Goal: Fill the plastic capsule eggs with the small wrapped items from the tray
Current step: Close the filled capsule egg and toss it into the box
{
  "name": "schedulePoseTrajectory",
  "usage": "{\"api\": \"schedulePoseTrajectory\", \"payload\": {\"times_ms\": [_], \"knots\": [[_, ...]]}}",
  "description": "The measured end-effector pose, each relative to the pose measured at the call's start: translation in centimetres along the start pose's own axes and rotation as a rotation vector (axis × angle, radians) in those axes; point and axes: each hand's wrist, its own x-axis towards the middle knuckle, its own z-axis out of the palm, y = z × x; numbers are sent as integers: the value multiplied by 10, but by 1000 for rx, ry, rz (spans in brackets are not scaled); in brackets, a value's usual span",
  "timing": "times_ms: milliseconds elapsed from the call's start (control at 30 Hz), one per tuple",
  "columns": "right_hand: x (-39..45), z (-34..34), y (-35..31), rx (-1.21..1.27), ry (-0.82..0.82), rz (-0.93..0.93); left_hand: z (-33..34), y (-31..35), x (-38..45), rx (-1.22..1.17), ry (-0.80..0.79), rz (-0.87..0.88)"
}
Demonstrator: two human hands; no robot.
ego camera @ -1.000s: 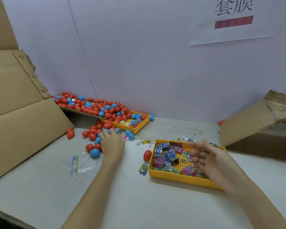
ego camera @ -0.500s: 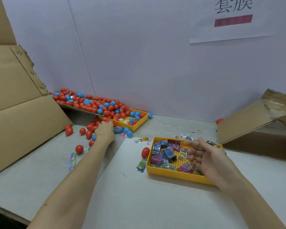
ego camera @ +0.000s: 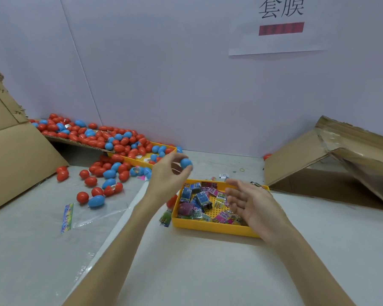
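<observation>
Nearest, the right hand (ego camera: 248, 202) hovers relaxed and empty over the yellow tray (ego camera: 212, 227) of wrapped items (ego camera: 202, 200) — likely poised to pick one. Beyond, the left hand (ego camera: 167, 175) pinches a blue capsule egg (ego camera: 185, 163) above the worktop (ego camera: 208, 272), presumably for opening.

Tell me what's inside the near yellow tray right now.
The near yellow tray holds a loose heap of small wrapped items, blue, pink and green, on a pegged yellow floor. The right hand hovers above its right end, covering whatever lies there.
</observation>
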Motion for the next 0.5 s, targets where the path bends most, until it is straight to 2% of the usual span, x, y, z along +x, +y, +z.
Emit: {"api": "schedulePoseTrajectory", "payload": {"times_ms": [67,100,167,233,367,433,500], "knots": [[-1,2,3,-140,-4,-81,17,18,-21,-335,-173,-41],[-2,3,4,-180,-26,-123,24,22,-29,-419,-244,-32],[-5,7,6,-232,-60,-185,35,25,-39,-430,-308,33],[-7,9,7,-342,-14,-259,39,23,-44,-445,-283,51],[-2,6,11,-615,109,-496,35,19,-45,-504,-171,-74],[1,2,13,-963,153,-658,32,16,-42,-521,-144,-120],[5,-4,15,-1277,75,-644,29,14,-39,-486,-156,-117]]}}
